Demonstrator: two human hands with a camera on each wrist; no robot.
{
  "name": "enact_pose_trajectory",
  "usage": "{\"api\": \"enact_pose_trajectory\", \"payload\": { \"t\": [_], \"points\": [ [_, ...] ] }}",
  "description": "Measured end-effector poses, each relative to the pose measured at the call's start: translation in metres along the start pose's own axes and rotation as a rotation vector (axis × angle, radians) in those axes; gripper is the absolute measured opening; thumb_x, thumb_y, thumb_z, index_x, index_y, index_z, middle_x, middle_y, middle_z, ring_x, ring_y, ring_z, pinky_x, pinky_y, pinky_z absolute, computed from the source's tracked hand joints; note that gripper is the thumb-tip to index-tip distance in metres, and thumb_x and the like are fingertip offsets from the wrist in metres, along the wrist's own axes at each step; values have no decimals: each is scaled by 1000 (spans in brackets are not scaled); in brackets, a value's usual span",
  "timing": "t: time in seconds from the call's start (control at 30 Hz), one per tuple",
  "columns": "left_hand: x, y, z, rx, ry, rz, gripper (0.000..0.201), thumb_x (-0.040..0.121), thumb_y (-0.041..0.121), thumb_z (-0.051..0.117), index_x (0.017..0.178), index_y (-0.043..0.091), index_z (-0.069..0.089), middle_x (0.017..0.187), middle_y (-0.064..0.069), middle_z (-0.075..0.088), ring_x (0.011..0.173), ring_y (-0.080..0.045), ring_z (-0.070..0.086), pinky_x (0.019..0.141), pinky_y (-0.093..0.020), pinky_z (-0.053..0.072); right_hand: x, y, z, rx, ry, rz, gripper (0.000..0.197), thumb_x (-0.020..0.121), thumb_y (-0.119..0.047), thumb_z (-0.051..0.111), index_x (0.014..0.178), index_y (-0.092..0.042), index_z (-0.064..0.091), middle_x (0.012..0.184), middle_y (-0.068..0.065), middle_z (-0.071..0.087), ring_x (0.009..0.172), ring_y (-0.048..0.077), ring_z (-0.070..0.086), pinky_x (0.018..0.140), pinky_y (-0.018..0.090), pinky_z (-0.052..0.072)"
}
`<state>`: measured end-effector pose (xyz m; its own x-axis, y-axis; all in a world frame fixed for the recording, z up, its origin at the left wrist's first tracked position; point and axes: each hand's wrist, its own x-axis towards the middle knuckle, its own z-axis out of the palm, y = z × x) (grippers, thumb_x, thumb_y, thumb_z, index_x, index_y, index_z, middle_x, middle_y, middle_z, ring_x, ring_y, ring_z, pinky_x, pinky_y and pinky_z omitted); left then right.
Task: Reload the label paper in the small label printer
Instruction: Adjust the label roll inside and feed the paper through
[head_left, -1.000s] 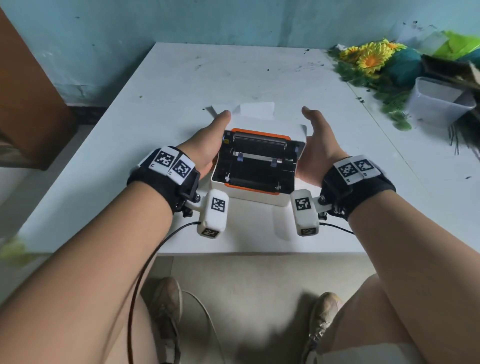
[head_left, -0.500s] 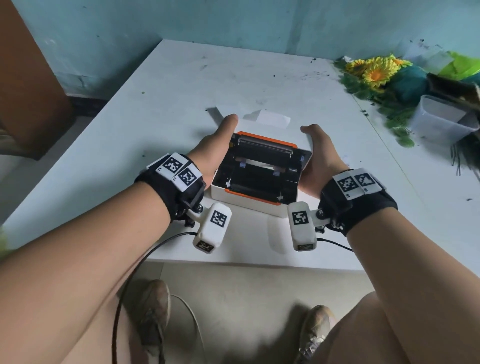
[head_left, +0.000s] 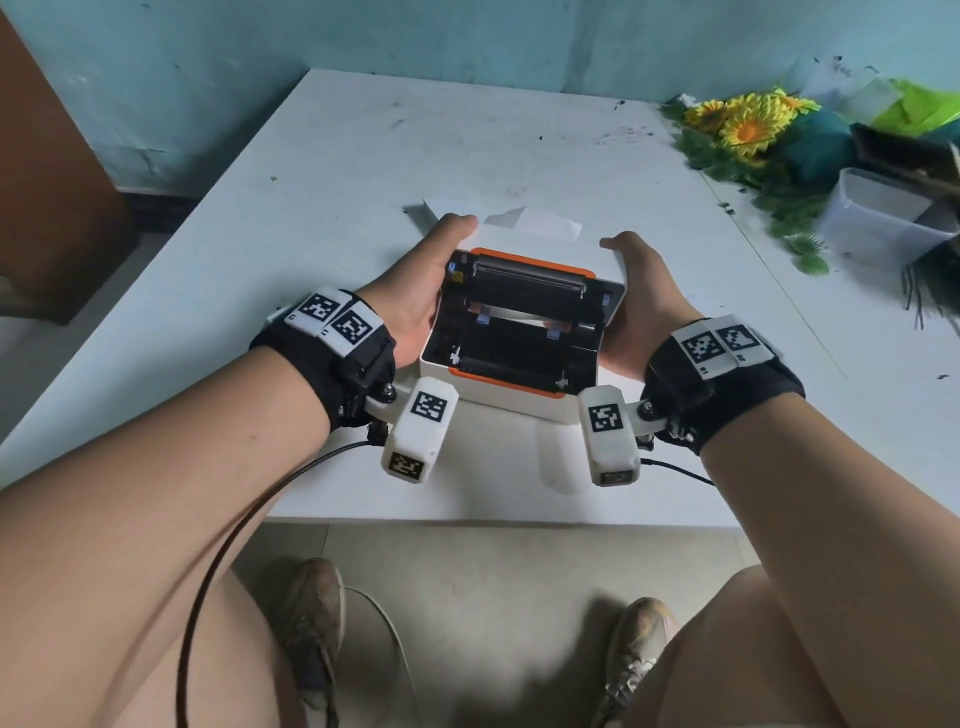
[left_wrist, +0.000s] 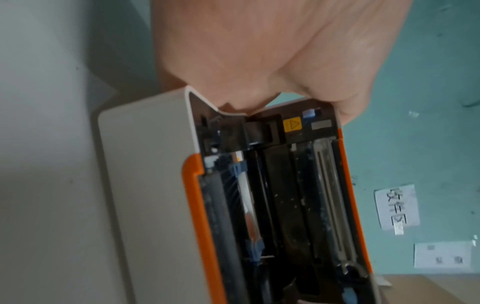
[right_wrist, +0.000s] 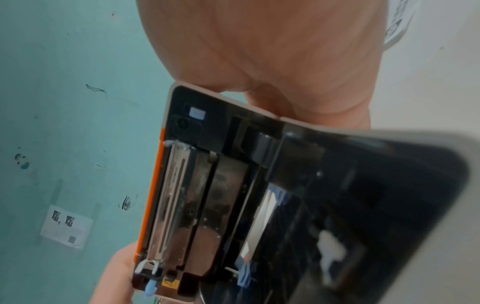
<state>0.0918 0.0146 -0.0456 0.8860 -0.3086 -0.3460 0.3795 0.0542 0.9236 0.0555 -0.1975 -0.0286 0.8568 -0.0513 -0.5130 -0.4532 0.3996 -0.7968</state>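
1. The printer (head_left: 511, 332) stood on the white table (head_left: 322, 171), near its front edge, with its lid (head_left: 540, 270) raised toward the far side.
2. The lid's underside faced the camera: an orange strip ran along its top edge and a metal bar lay beneath that strip.
3. The open body showed a black bay with an orange front lip and small blue guides on either side. Whether any paper sat inside could not be told.
4. The left hand (head_left: 415, 296) pressed against the printer's left side, thumb up along the lid's edge. In the left wrist view the palm (left_wrist: 259, 51) lay on the lid's corner, beside a yellow warning sticker (left_wrist: 292, 125). Grip: wrapped around the lid's edge.
5. The right hand (head_left: 641, 306) held the opposite side in the same manner, thumb at the lid's top corner. The right wrist view showed the hand (right_wrist: 285, 51) bearing on the lid's end. Grip: clamped on the lid.
6. White label paper (head_left: 530, 226) lay flat on the table just behind the printer, partly hidden by the lid.
7. Artificial sunflowers (head_left: 748, 122) and a clear tub (head_left: 883, 218) sat at the table's far right, well apart from the printer.
8. A paper notice (left_wrist: 396, 205) was stuck to the teal wall.
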Motion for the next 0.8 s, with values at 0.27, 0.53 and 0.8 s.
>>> {"api": "enact_pose_trajectory", "payload": {
  "t": [0.27, 0.53, 0.8],
  "points": [
    [3, -3, 6, 27, 80, 32, 41, 98, 62, 49, 95, 30, 74, 85, 0, 81, 84, -23, 77, 93, -42, 60, -3, 0, 0, -12, 38, -8, 42, 99, -45, 53, 105, -8, 71, 96, 13, 75, 105, 38, 71, 98, 45, 57],
    [4, -11, 6, 68, 115, 55, 54, 95, 71, 46, 94, 30, 81, 100, -4, 83, 100, -30, 79, 93, -43, 60, -9, 4, 10, -35, 175, -30, 38, 99, -46, 52, 110, -12, 65, 119, 16, 78, 107, 42, 77, 105, 59, 58],
    [9, -12, 2, 21, 113, 45, 56, 86, 72, 54, 104, 24, 77, 88, -6, 79, 76, -27, 76, 72, -35, 59, -11, 8, 7, -89, 111, 6, 63, 88, -69, 61, 118, -14, 73, 134, 15, 76, 126, 39, 72, 110, 63, 51]
  ]
}}
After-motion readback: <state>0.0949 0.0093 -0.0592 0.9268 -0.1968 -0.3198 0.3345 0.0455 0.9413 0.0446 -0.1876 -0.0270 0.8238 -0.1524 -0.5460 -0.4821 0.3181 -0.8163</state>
